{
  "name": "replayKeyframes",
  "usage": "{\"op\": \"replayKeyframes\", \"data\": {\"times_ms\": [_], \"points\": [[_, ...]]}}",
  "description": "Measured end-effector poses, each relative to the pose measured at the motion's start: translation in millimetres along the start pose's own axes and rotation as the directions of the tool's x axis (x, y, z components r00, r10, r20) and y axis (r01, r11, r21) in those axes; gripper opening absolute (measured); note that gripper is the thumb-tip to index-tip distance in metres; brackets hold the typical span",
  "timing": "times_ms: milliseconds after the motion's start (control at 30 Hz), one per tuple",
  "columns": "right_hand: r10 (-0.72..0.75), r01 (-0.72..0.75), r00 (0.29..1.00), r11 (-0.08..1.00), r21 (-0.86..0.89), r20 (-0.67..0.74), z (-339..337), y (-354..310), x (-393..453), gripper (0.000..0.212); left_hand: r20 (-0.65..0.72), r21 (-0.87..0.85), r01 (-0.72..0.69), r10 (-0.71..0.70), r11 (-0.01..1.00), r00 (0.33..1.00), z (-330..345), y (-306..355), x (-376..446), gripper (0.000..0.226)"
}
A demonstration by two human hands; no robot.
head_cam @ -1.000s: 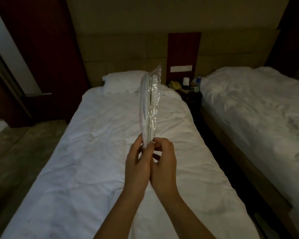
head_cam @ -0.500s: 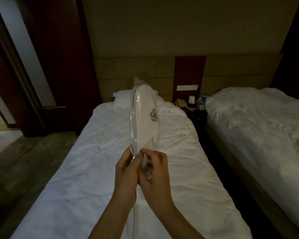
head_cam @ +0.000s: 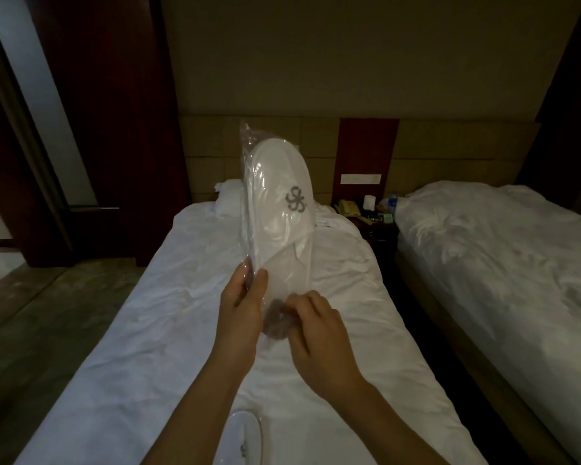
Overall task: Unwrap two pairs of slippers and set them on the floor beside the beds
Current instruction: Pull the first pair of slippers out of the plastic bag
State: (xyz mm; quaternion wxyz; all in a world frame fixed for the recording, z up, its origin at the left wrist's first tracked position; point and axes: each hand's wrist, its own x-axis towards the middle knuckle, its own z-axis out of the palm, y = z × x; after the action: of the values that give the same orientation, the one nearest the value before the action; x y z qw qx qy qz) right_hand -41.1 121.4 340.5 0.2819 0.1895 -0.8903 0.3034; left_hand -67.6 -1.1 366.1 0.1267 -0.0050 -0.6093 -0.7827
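Observation:
A pair of white slippers (head_cam: 279, 209) with a grey logo stands upright in a clear plastic wrapper, held above the left bed (head_cam: 168, 330). My left hand (head_cam: 242, 307) pinches the wrapper's lower left edge. My right hand (head_cam: 316, 333) grips the bunched plastic at the bottom end. A second wrapped pair of slippers (head_cam: 240, 437) lies flat on the near end of the same bed, between my forearms and partly hidden by them.
A second bed (head_cam: 503, 263) with rumpled white sheets stands at right. Between the beds sits a dark nightstand (head_cam: 373, 226) with a phone, bottle and small items. A narrow dark aisle runs between the beds. Brown floor (head_cam: 37, 317) lies left of the bed, beside a dark door.
The wrapped pair has turned from edge-on so its logo side faces me. My right hand has slid down onto the bunched plastic end. The camera view has tilted upward.

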Motion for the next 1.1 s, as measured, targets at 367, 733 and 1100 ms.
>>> {"op": "replayKeyframes", "data": {"times_ms": [367,733,1100], "points": [[-0.059,0.106,0.990,0.910,-0.400,0.127,26.3,7.3,30.0,0.026,0.053,0.006,0.131,-0.131,0.991,0.990,-4.5,-5.0,49.3,0.036],[-0.127,0.128,0.992,0.930,-0.344,0.026,19.6,23.0,34.6,0.018,0.054,0.036,0.049,-0.050,0.998,0.997,21.7,-2.7,79.9,0.030],[-0.147,0.163,0.987,0.923,-0.348,0.070,7.8,47.4,21.4,0.003,0.062,-0.070,0.074,-0.070,0.995,0.996,53.0,2.3,83.1,0.030]]}}
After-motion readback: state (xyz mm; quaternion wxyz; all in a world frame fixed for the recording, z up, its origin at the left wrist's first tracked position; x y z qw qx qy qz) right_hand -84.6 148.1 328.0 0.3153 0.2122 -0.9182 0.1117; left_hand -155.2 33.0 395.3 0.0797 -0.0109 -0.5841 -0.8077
